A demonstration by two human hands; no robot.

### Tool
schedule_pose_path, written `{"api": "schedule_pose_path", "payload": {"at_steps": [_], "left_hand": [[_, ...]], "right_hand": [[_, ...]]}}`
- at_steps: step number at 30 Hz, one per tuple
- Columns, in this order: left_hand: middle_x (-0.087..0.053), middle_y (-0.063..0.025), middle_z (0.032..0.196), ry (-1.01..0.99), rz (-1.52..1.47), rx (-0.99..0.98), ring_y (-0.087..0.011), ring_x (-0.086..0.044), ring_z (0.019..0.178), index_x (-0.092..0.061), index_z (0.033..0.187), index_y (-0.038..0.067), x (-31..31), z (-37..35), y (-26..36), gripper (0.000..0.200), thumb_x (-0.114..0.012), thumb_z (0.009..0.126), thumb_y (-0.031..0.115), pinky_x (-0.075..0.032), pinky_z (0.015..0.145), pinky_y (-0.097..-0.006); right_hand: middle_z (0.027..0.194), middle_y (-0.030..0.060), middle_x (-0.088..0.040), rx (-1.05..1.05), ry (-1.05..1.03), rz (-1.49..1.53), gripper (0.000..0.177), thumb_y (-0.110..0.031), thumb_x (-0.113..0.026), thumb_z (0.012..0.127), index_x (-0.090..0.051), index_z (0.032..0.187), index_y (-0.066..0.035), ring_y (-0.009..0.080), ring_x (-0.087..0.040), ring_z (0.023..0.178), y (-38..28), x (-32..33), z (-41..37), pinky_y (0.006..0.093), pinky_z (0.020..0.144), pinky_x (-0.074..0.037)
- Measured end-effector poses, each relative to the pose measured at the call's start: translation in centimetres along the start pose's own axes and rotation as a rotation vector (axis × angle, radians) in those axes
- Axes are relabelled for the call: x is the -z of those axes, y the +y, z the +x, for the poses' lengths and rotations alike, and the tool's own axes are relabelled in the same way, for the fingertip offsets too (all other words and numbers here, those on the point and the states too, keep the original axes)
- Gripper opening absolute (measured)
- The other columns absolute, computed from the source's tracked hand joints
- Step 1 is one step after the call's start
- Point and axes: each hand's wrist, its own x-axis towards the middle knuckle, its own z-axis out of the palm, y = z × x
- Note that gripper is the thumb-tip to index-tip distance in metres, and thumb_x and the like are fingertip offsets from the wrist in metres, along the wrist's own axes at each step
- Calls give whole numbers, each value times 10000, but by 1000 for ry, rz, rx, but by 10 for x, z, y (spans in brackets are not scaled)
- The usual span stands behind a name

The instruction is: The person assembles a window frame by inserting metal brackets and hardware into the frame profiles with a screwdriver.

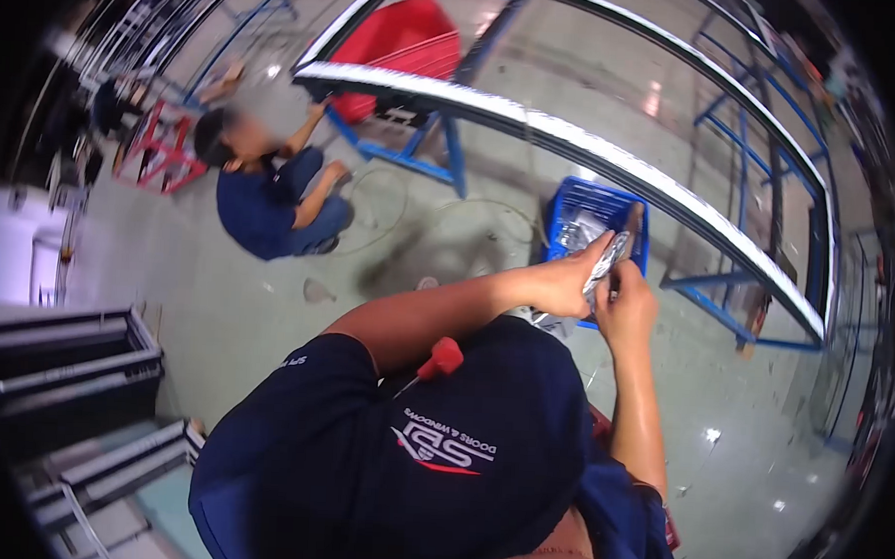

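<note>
A long, narrow, shiny silver-wrapped piece [608, 271] is held between my hands, over the near side of a blue plastic crate [643, 223]. My left hand [564, 287] grips it with the thumb along its side. The fingers of my right hand [628, 302] are closed at its lower right edge, and the exact hold is partly hidden. Clear plastic packets [581, 230] lie inside the crate. A screwdriver with a red handle [444, 357] sticks out at the chest of my dark blue shirt.
A large black-and-white frame [534, 125] spans the space ahead on blue stands [453, 155]. Under its left corner is a red bin [408, 43]. A co-worker [271, 197] squats at the left, one hand near the frame. A thin hose [400, 222] lies on the floor.
</note>
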Motion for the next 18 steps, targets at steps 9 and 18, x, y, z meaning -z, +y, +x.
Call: {"api": "schedule_pose_path", "payload": {"at_steps": [9, 18], "left_hand": [[-525, -228, 1438, 307, -177, 49, -283, -564, 1311, 7, 1662, 70, 153, -104, -22, 1089, -648, 793, 9, -467, 1053, -348], [-519, -250, 1450, 388, -351, 54, -321, -529, 1370, -43, 1660, 75, 222, -163, -69, 1062, -643, 783, 49, -431, 1108, -356]], "right_hand": [[819, 121, -664, 290, -42, 134, 122, -102, -701, 830, -628, 921, -66, 337, -683, 773, -146, -87, 118, 437, 682, -528], [799, 128, -618, 560, -286, -12, 194, -106, -695, 770, -565, 906, -59, 375, -641, 759, -229, -135, 172, 476, 711, -518]]}}
